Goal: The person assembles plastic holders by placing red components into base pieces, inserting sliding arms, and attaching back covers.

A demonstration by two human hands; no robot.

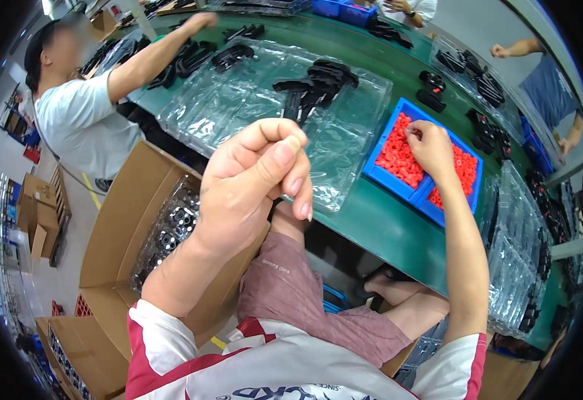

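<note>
My left hand [258, 167] is raised over the near edge of the table, thumb pressed to the forefinger in a pinch. Whatever it may hold is hidden or too small to make out. On the right, my right hand [431, 150] reaches into a divided blue bin [389, 184] of small red plastic parts [397, 160]. Its fingers are curled together at the parts in the left compartment, and their tips are hidden. Beyond my left hand, several black plastic parts [318, 83] lie piled on a clear plastic tray [251, 87].
An open cardboard box [105, 233] with bagged black parts stands at my left. A co-worker [81, 110] stretches an arm over the table's far left. Stacked clear trays [515, 247] rise at the right. More black parts [431, 92] lie beyond the bin on the green table [378, 230].
</note>
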